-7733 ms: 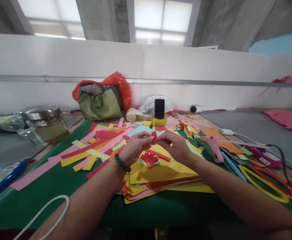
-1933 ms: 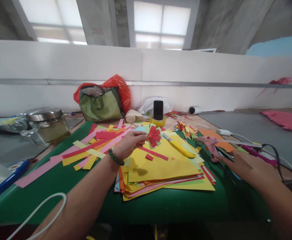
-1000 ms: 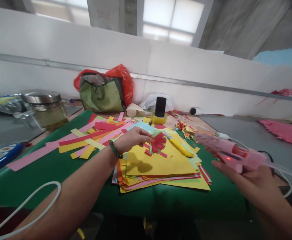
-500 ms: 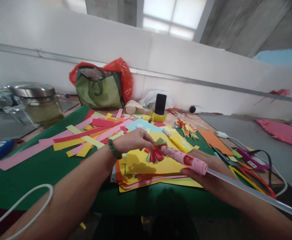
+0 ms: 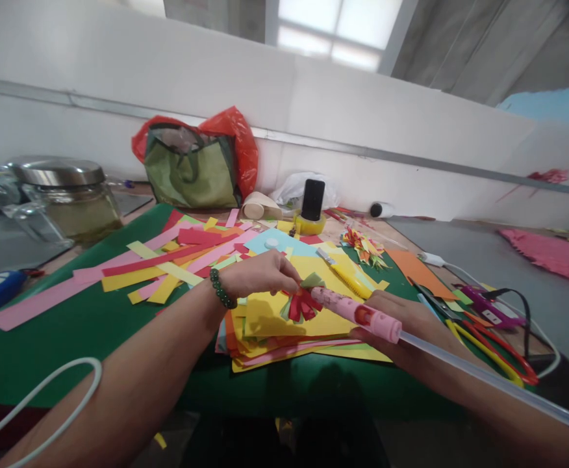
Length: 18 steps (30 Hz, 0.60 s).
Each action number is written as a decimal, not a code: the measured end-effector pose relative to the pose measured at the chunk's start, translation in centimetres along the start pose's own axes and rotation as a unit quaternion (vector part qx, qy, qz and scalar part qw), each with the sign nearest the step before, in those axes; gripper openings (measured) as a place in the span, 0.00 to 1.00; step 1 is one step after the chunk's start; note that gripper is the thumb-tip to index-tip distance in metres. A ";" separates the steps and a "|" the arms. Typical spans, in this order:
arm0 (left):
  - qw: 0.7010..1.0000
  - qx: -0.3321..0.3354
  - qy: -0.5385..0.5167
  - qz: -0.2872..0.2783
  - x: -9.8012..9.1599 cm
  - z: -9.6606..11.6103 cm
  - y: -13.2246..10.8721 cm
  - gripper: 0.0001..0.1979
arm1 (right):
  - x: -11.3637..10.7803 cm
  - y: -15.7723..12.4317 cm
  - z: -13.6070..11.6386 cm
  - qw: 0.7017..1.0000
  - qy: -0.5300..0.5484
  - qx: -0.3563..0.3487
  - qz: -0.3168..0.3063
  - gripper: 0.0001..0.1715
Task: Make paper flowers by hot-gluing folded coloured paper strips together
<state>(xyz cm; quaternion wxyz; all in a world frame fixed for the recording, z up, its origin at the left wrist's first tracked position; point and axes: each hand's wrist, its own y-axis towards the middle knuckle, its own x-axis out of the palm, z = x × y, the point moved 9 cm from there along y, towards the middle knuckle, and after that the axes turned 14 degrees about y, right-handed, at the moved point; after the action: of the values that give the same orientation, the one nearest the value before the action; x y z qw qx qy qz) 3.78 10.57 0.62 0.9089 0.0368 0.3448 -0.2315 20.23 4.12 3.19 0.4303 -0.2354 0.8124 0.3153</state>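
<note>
White wall point(image 5: 119, 65), green-covered bench point(image 5: 31, 351). Fringed red-and-green paper rosette point(image 5: 302, 309) hangs over yellow sheets point(image 5: 275, 328), left hand point(image 5: 265, 273) in pinch grip on it. Right hand point(image 5: 406, 315) grasps pink glue gun point(image 5: 343, 307), just swung in; nozzle point(image 5: 316, 294) at rosette, contact unclear: gluing, I'd judge. Translucent glue stick point(image 5: 460, 361) trails; flat strips point(image 5: 167, 265) lie left.

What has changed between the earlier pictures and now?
The right hand took the pink plastic glue gun from the right, bringing it leftward to the red-and-green paper flower, which the left hand lifted off the yellow paper sheets. The olive-green fabric bag stayed put.
</note>
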 end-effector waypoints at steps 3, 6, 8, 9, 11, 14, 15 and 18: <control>1.000 0.004 -0.005 -0.004 0.1 -0.2 0.1 0.07 | -0.2 0.1 -0.4 1.000 -0.007 0.003 0.000 0.14; 1.000 0.007 -0.001 -0.018 0.3 -0.3 0.1 0.07 | -0.1 0.1 -0.6 1.000 -0.010 0.017 -0.013 0.13; 1.000 0.006 0.006 -0.026 0.4 -0.3 0.1 0.08 | 0.0 0.0 -0.5 0.999 -0.018 0.022 -0.020 0.13; 0.999 0.006 0.011 -0.031 0.5 -0.2 0.0 0.08 | 0.0 0.0 -0.4 0.999 -0.023 0.019 -0.022 0.13; 0.999 0.008 0.017 -0.039 0.6 -0.1 0.0 0.08 | 0.0 -0.1 -0.4 0.999 -0.035 0.004 -0.020 0.12; 0.999 0.011 0.014 -0.039 0.6 0.0 0.0 0.08 | 0.1 -0.1 -0.5 0.999 -0.043 -0.011 -0.021 0.10; 0.999 0.011 0.010 -0.037 0.5 0.0 -0.1 0.08 | 0.1 -0.1 -0.5 0.999 -0.043 -0.007 -0.024 0.10; 0.999 0.007 0.003 -0.036 0.5 0.0 -0.1 0.08 | 0.2 -0.2 -0.5 0.999 -0.035 0.017 -0.033 0.13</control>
<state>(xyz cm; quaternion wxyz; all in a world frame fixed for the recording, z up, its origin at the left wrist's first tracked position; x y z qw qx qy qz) 4.04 10.31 0.32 0.8986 0.0314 0.3474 -0.2662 19.99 3.62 3.16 0.4725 -0.2434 0.7940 0.2951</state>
